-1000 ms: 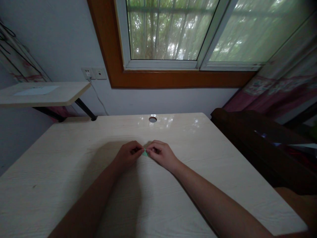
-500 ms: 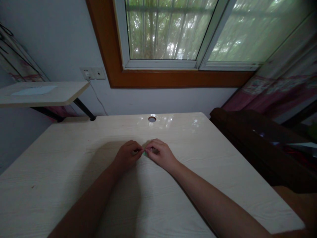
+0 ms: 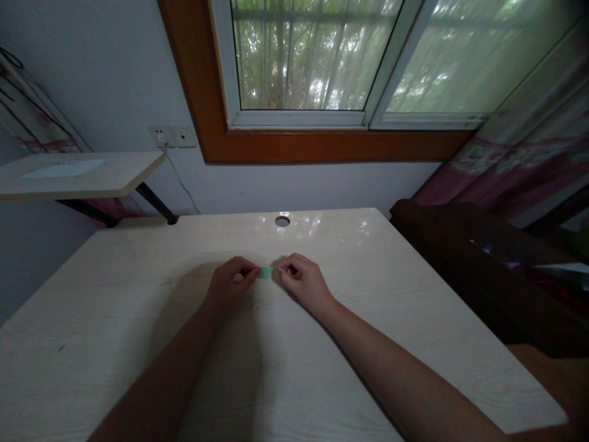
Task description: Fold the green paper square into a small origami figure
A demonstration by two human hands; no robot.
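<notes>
A small flat green piece (image 3: 264, 272), like a slip of paper or a sticker, sticks out from the fingertips of my left hand (image 3: 231, 282) over the middle of the desk. Thumb and forefinger of that hand pinch its left end. My right hand (image 3: 304, 279) is just to the right, its thumb and fingers closed together in a pinch. A narrow gap parts its fingertips from the green piece's right end. Whether anything tiny is between those right fingers is too small to tell.
Both forearms rest over a pale wood-grain desk (image 3: 368, 288). A round cable hole (image 3: 282, 221) is near its back edge. On the left stands a raised shelf (image 3: 133, 169) on black legs, bearing a sheet of paper (image 3: 64, 169). Dark furniture (image 3: 460, 264) borders the right side.
My hands have drawn slightly apart, the fingertips no longer meeting. More of the green piece now shows, held in my left hand, which has shifted left; my right hand has shifted a little right.
</notes>
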